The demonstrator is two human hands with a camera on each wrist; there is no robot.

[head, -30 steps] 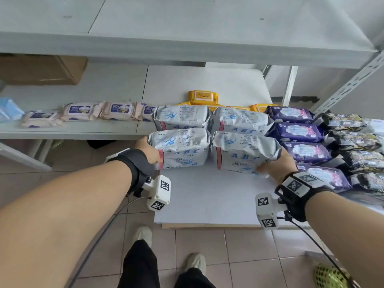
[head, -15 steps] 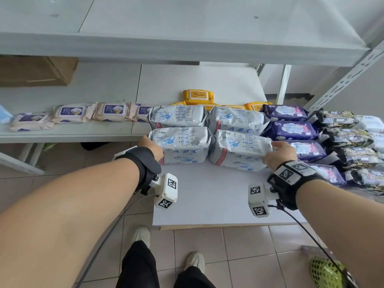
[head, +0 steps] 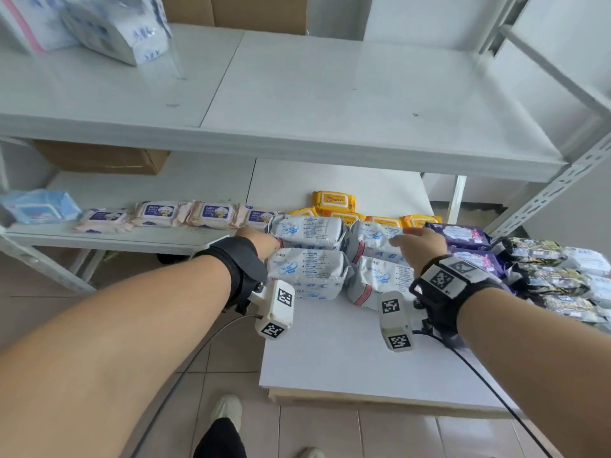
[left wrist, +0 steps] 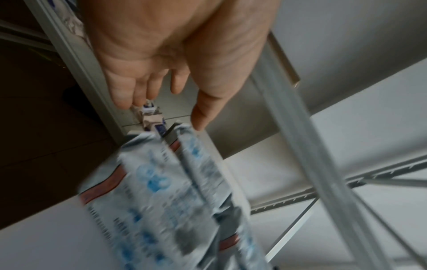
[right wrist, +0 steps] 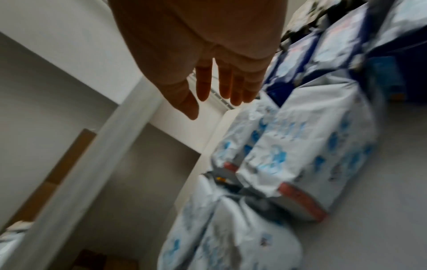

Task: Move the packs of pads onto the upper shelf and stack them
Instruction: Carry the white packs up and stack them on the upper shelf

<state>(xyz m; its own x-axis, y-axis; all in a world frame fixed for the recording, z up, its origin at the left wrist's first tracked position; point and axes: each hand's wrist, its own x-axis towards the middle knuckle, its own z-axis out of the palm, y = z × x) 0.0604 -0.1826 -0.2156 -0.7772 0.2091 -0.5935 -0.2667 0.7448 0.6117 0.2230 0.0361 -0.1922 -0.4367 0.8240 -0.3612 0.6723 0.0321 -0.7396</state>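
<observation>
Four white-and-blue pad packs lie in two rows on the white board [head: 330, 352]: far left [head: 307, 231], near left [head: 307, 276], far right [head: 372, 241], near right [head: 377, 282]. My left hand [head: 261, 244] is at the left end of the far left pack; in the left wrist view its fingers [left wrist: 138, 91] are straight above a pack [left wrist: 161, 191]. My right hand [head: 418, 244] hovers over the far right pack with fingers [right wrist: 203, 82] spread, holding nothing. More such packs [head: 115, 28] sit blurred at the upper shelf's [head: 330, 94] back left.
Purple packs [head: 459, 236] and dark packs [head: 542, 276] fill the board's right side. Yellow wipes [head: 334, 201] lie behind the white packs, and baby wipes [head: 211, 213] line the lower shelf at left. A perforated shelf upright [head: 562, 190] stands at right. A cardboard box [head: 99, 158] sits under the upper shelf.
Both hands left the ends of the near packs and moved back to the far row, now open. The head view tilted up, so the upper shelf's top shows.
</observation>
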